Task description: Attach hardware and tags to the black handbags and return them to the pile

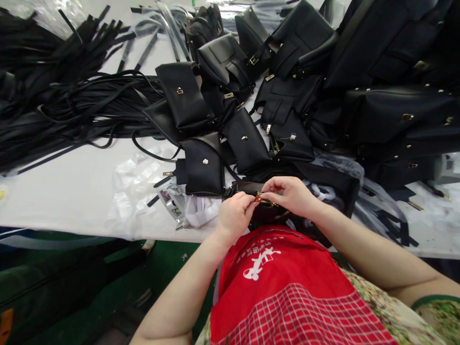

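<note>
A small gold-coloured metal fitting (258,196) sits between my hands, catching a red reflection; its exact kind is hard to make out. The fingertips of my left hand (234,214) pinch it from the left. From the other side my right hand (293,195) closes thumb and fingers on it. Just behind and below lies a dark bag (246,187) at the table's front edge, mostly covered by my hands. More gold metal shows under the right fingers. Close to my left hand stands a black bag (203,165) with a gold clasp (205,161) on its flap.
Several black bags (247,141) are heaped behind my hands, with larger ones (388,115) at the right. Bundles of black straps (93,103) spread over the left of the white table (72,191). Clear plastic wrapping (132,187) and a box of small parts (172,203) lie nearer.
</note>
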`<action>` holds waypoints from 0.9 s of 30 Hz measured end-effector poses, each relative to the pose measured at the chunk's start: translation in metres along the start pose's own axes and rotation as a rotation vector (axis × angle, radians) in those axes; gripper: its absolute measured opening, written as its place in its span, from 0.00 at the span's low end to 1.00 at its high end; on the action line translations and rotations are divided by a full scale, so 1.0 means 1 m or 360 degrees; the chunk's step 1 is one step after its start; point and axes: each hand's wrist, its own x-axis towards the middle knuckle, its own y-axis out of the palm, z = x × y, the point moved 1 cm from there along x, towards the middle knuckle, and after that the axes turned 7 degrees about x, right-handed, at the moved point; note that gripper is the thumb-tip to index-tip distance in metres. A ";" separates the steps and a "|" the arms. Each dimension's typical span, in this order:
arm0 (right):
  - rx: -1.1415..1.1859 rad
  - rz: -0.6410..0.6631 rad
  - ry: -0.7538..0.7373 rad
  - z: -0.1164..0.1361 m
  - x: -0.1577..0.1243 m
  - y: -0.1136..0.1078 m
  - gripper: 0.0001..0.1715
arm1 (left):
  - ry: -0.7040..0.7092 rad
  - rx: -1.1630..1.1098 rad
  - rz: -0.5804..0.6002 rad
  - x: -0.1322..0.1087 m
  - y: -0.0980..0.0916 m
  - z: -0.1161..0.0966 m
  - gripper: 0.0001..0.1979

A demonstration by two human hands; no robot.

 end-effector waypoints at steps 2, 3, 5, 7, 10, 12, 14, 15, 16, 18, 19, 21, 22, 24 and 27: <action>0.0010 -0.0035 0.0027 0.001 0.000 -0.002 0.10 | 0.0022 0.0060 -0.0003 -0.001 0.001 0.001 0.11; 0.0004 -0.0049 0.0028 0.002 0.000 -0.003 0.10 | 0.0030 0.0085 -0.0003 -0.001 0.001 0.001 0.11; -0.0039 -0.0044 0.0010 0.003 0.001 -0.005 0.10 | 0.0042 0.0130 -0.0002 -0.001 0.002 0.001 0.12; -0.0129 -0.0003 -0.0007 0.004 0.002 -0.007 0.09 | 0.0052 0.0172 0.0001 -0.001 0.002 0.001 0.12; -0.0327 0.0092 -0.0052 0.007 0.004 -0.010 0.07 | 0.0064 0.0236 0.0026 0.000 0.000 -0.001 0.12; -0.0471 0.0142 -0.0100 0.011 0.006 -0.012 0.06 | 0.0070 0.0279 0.0046 0.000 -0.001 -0.002 0.12; -0.0599 0.0193 -0.0141 0.015 0.007 -0.013 0.06 | 0.0076 0.0314 0.0056 0.001 -0.002 -0.003 0.13; -0.0657 0.0223 -0.0157 0.017 0.007 -0.014 0.06 | 0.0080 0.0320 0.0057 0.001 -0.002 -0.003 0.13; -0.0711 0.0254 -0.0173 0.019 0.008 -0.014 0.05 | 0.0086 0.0317 0.0054 0.000 -0.002 -0.003 0.13; -0.0796 0.0300 -0.0203 0.021 0.008 -0.014 0.06 | 0.0104 0.0294 0.0040 0.000 -0.002 -0.003 0.12; -0.0821 0.0310 -0.0213 0.021 0.008 -0.014 0.06 | 0.0112 0.0280 0.0031 0.000 -0.002 -0.002 0.12; -0.0842 0.0315 -0.0226 0.021 0.008 -0.013 0.07 | 0.0119 0.0259 0.0011 -0.001 -0.002 -0.002 0.11; -0.0845 0.0314 -0.0230 0.020 0.008 -0.013 0.07 | 0.0118 0.0247 0.0001 -0.001 -0.002 -0.002 0.11; -0.0849 0.0304 -0.0240 0.019 0.009 -0.013 0.06 | 0.0106 0.0206 -0.0017 -0.001 -0.002 -0.002 0.10; -0.0871 0.0267 -0.0270 0.019 0.008 -0.011 0.06 | 0.0057 0.0092 -0.0038 -0.002 -0.002 -0.004 0.09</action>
